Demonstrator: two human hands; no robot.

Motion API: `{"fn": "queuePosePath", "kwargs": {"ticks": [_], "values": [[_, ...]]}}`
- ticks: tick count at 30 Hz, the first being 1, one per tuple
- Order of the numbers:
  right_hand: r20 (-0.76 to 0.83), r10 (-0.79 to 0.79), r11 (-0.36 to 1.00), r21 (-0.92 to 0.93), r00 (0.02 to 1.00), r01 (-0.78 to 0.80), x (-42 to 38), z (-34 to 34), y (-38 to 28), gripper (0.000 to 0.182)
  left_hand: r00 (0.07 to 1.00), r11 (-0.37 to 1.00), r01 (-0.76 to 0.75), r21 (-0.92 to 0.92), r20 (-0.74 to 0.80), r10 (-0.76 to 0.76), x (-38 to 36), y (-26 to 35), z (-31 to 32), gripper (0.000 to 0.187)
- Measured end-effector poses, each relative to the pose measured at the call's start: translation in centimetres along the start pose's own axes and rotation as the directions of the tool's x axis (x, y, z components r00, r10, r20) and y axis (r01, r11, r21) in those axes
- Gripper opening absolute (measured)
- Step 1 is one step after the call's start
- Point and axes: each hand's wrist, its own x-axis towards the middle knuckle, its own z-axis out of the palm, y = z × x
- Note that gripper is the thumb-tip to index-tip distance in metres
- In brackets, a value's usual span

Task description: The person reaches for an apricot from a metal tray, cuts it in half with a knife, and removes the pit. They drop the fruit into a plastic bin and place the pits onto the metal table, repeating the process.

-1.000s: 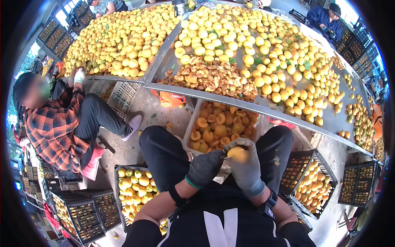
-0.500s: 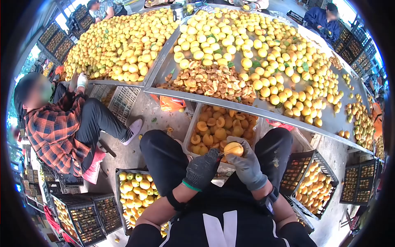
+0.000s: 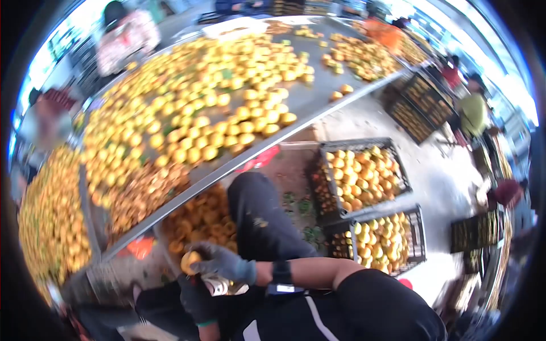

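The right hand (image 3: 224,262) grips one apricot (image 3: 189,261); the left hand's (image 3: 196,298) grip is unclear; the bench (image 3: 318,99) holds many whole ones.

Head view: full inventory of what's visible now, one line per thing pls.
Whole fruit: too many to count, yellow, heaped on the table.
Table: one, grey metal, running across the upper frame.
Halved fruit: many, orange, in a bin under the table edge.
Crates: two near ones, black, on the floor at right, filled with yellow fruit; more dark crates further right.
Other people: several, blurred, around the table and at far right.
Fruit in hand: one, yellow-orange, lower left.
Watch: one, black, on the right wrist.
Right hand: grey glove, holding the fruit in hand.
Left hand: dark glove, below the fruit; grip unclear in the blur.
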Motion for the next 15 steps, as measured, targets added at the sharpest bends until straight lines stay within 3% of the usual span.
{"fn": "queuePosePath", "kwargs": {"ticks": [1, 2, 4, 7, 8, 11, 14, 15], "values": [[0.004, -0.031, 0.997, 0.066, 0.999, 0.031, 0.3, -0.2, 1.1, 0.048, 0.994, 0.994, -0.11, 0.012, -0.012, 0.11, 0.1, -0.1, 0.0, 0.026], [-0.071, -0.02, 0.993, -0.121, 0.997, 0.011, 0.7, -0.6, 1.9, 0.053, 0.978, 0.978, -0.206, 0.028, -0.029, 0.207, 0.3, 0.1, -0.1, 0.026], [-0.106, 0.091, 0.919, -0.375, 0.99, -0.125, -2.4, 2.2, -4.3, 0.058, 0.97, 0.97, -0.243, -0.028, -0.032, 0.243, 0.3, 2.1, -1.3, 0.023], [-0.082, 0.055, 0.872, -0.482, 0.995, -0.088, -2.6, 2.1, -4.9, 0.057, 0.95, 0.948, -0.309, -0.078, 0.011, 0.311, 0.3, 2.7, -1.1, 0.02], [-0.094, 0.043, 0.877, -0.474, 0.995, -0.082, -2.2, 2.0, -3.9, 0.057, 0.936, 0.935, -0.346, -0.076, 0.036, 0.349, 0.3, 2.5, -0.9, 0.02], [0.072, 0.092, 0.996, 0.012, 0.993, -0.093, -1.1, 1.2, -0.7, 0.035, 0.892, 0.896, -0.439, -0.073, 0.083, 0.444, 0.3, 1.3, -0.1, 0.019], [0.211, 0.11, 0.988, 0.085, 0.971, -0.13, -0.8, 1.2, -0.3, 0.035, 0.856, 0.867, -0.496, -0.047, 0.14, 0.497, 0.2, -0.2, 0.9, 0.019], [0.198, 0.11, 0.993, 0.029, 0.974, -0.118, -1.1, 1.1, -0.9, 0.039, 0.849, 0.862, -0.505, -0.033, 0.158, 0.504, 0.1, -0.7, 1.1, 0.019]]}}
